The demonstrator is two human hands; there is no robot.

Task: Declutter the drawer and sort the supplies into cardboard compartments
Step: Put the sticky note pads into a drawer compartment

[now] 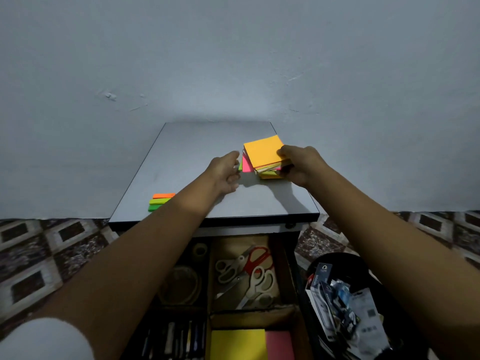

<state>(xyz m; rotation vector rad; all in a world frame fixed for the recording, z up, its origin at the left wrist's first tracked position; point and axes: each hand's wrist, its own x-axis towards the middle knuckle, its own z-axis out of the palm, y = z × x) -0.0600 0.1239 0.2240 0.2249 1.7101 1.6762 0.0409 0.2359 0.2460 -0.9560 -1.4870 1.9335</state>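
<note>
A stack of sticky-note pads (263, 157), orange on top with pink, green and yellow below, sits on the grey desk top (197, 152). My right hand (298, 165) grips the stack's right side, thumb on the orange top pad. My left hand (226, 172) hovers just left of the stack with fingers loosely spread, holding nothing. Below the desk the open drawer (285, 268) shows cardboard compartments: several scissors (246, 274), tape rolls (181, 284), pens (176, 339), and yellow (237, 344) and pink (279, 344) sticky pads.
Narrow orange and green sticky flag strips (161, 201) lie near the desk's front left edge. A black bin (337, 297) with packaging stands on the patterned floor to the right of the drawer. A plain wall rises behind the desk.
</note>
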